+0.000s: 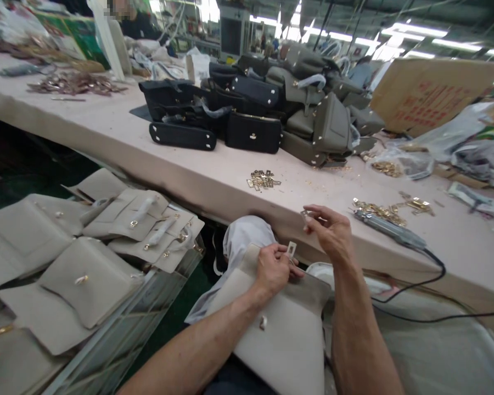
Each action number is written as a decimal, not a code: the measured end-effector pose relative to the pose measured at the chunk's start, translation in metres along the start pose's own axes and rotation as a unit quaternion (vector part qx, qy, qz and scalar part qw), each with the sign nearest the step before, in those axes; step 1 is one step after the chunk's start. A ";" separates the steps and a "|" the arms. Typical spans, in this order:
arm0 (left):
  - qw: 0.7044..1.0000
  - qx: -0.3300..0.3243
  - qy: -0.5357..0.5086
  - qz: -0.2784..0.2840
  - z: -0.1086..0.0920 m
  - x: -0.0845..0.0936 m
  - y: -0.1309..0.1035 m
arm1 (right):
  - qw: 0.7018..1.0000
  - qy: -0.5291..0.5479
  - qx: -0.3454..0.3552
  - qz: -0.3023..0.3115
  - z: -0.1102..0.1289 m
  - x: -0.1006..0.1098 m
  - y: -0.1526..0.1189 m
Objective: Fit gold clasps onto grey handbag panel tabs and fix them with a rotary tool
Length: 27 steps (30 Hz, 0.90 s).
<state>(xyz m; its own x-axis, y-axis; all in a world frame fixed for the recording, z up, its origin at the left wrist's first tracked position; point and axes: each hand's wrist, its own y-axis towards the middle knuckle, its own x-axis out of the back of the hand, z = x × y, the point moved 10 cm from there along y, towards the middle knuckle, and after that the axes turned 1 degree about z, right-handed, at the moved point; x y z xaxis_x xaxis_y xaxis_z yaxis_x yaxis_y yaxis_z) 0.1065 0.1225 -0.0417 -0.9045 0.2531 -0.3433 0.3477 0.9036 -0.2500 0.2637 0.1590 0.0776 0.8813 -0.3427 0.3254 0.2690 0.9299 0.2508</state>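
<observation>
Here, the beige bag (288,345) lies over the person's lap, the workbench (201,175) edge running just beyond it and a dark gap parting it from the stacked bags (86,280) to its left. At its top, the left hand (274,269) bends inward, fingers curled closed on the flap beside a metal plate (291,249). Above its right corner, the right hand (329,227) is raised, wrist bent, thumb and fingertips pinching a small piece (304,215).

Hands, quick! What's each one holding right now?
Left hand: closed on the edge of the pale bag, small metal plate at its fingers.
Right hand: pinching a small shiny piece.
</observation>
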 end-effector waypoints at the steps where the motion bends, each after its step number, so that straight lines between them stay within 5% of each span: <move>1: 1.000 0.000 -0.005 0.002 0.000 0.000 0.000 | 0.999 0.027 -0.023 -0.013 -0.003 0.001 -0.014; 8: 1.000 0.012 -0.012 0.017 0.000 -0.007 -0.002 | 0.993 0.047 -0.086 -0.073 -0.026 -0.005 -0.070; 15: 0.999 0.007 0.004 0.042 0.003 -0.012 0.001 | 0.985 0.118 -0.120 -0.040 -0.044 -0.015 -0.078; 27: 0.999 0.003 -0.011 0.052 0.001 -0.007 0.001 | 0.986 0.080 -0.111 -0.098 -0.042 -0.014 -0.082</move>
<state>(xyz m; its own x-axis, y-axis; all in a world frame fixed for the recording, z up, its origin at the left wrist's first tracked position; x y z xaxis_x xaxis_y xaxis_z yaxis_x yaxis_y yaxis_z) 0.1131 0.1215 -0.0401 -0.8574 0.3384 -0.3877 0.4417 0.8705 -0.2170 0.2460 0.0934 0.0142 0.8491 -0.5098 0.1387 0.5028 0.8603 0.0839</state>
